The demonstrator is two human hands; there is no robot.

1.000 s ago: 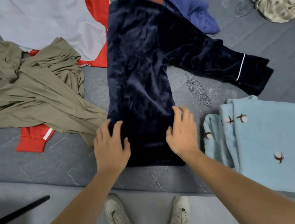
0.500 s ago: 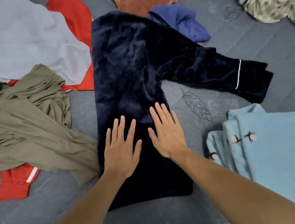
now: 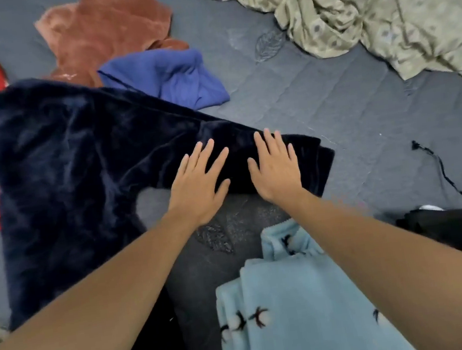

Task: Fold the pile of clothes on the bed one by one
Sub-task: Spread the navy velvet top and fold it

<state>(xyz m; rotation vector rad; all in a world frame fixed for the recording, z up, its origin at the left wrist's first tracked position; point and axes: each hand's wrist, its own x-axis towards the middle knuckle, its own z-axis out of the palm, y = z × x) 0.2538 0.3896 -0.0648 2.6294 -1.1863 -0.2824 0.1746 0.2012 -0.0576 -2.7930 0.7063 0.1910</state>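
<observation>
— What is lying under you?
— Dark navy velvet trousers [image 3: 71,165], spreading across the grey bed [image 3: 331,98], one leg angling right.
— Your hands?
— My left hand [image 3: 199,184] and right hand [image 3: 277,169] are pressing flat, fingers straight, on that leg.

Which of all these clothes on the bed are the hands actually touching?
The dark navy velvety garment. The left hand and right hand lie flat on its outstretched part; the rust, blue and light-blue pieces lie untouched.

Soft even indoor light, faint shadows; slight motion blur; wide-angle bending at edges.
</observation>
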